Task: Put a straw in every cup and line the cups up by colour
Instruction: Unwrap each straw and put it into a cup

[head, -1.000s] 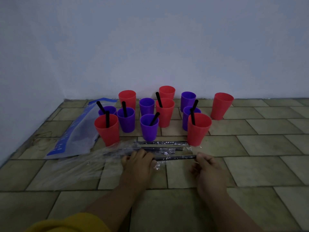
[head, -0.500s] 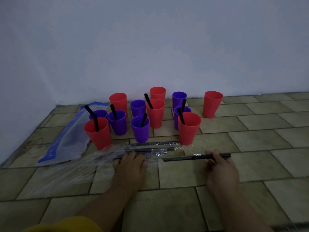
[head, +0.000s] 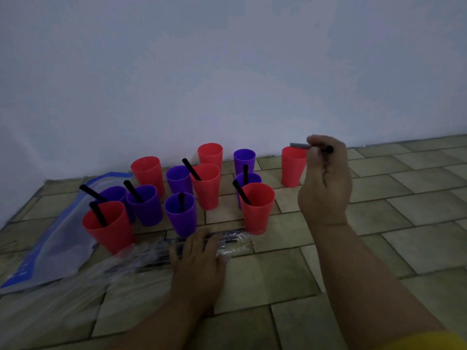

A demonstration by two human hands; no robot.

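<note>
Several red and purple cups stand clustered on the tiled floor by the wall. Black straws stick out of several of them, such as the near-left red cup point(head: 108, 227) and the front red cup point(head: 257, 207). My right hand point(head: 324, 178) is raised and holds a black straw point(head: 300, 146) level, just above the rim of the far-right red cup point(head: 293, 166), which has no straw in it. My left hand point(head: 199, 258) lies flat on the clear straw packet point(head: 235, 239) on the floor in front of the cups.
A blue-edged plastic bag point(head: 58, 246) lies flat to the left of the cups. Crumpled clear wrap point(head: 75, 284) spreads out at the near left. The white wall point(head: 227, 72) rises right behind the cups. Bare tiles point(head: 404, 223) extend to the right.
My right hand has drawn one straw out of the packet, lifted it and carried it back and to the right, up to the far-right red cup. My left hand stays on the packet.
</note>
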